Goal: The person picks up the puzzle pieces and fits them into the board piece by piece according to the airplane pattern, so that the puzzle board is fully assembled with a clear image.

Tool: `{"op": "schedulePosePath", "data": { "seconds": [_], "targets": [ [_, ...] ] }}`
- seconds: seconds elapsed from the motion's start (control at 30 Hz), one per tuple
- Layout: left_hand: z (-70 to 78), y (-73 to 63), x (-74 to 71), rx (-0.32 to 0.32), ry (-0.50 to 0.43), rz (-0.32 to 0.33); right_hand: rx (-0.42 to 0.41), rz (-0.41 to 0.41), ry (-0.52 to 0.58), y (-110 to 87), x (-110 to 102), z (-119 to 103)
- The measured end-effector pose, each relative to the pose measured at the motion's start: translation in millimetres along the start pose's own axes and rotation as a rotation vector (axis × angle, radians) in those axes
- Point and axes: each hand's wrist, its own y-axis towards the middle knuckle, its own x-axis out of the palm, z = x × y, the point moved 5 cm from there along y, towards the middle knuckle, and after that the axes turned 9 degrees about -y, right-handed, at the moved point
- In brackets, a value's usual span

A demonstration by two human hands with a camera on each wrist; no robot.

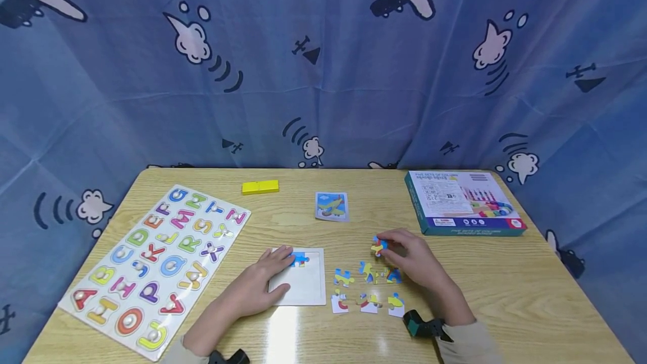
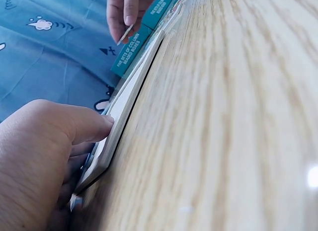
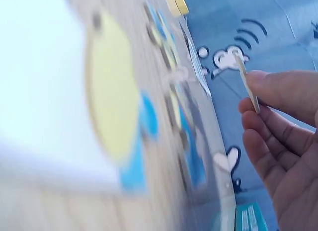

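Honestly, what worries me most from my remote seat is the grip on the small puzzle piece with blue, red and yellow on its face (image 1: 377,248), just right of the middle of the head frame. The right wrist view shows it edge-on, thin and pale, pinched between the thumb and fingers of the right hand (image 1: 417,257); I judge that a slight twist could turn it or drop it. It might then land among the loose yellow, blue and white puzzle pieces (image 1: 396,301) spread in two rough rows below, where I could lose track of it. A low sweep of that forearm, or of the black wrist camera (image 1: 428,327) beside the rows, could scatter those too. If the left hand (image 1: 255,285) pressed unevenly, I think the square white puzzle tray (image 1: 310,291) at lower centre could slide, shifting the small blue puzzle section (image 1: 301,258) along its top edge.

As for pose, the left forearm comes in from lower left, its hand palm-down over the tray's left side, fingers extended rather than gripping, thumb across the white face. The right forearm enters from lower right, and its hand hangs above the table (image 1: 505,285), thumb opposing the fingers.
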Motion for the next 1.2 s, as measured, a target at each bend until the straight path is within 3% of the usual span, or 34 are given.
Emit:
{"op": "schedulePosePath", "data": {
  "seconds": [0.53,0.77,1.0,1.2],
  "targets": [
    [0.1,0.3,0.9,0.022,0.009,0.008,-0.072,-0.134,0.047,13.8,32,-55],
    [-0.3,-0.3,0.8,0.018,0.011,0.012,-0.114,-0.173,-0.034,23.2,48,-76],
    [-2.6,-0.8,1.0,-0.028,0.001,-0.010,-0.123,-0.245,-0.102,31.1,69,-89],
    [-1.9,-0.3,0.2,-0.017,-0.003,-0.006,-0.161,-0.248,-0.165,36.1,78,-98]
  ]
}}
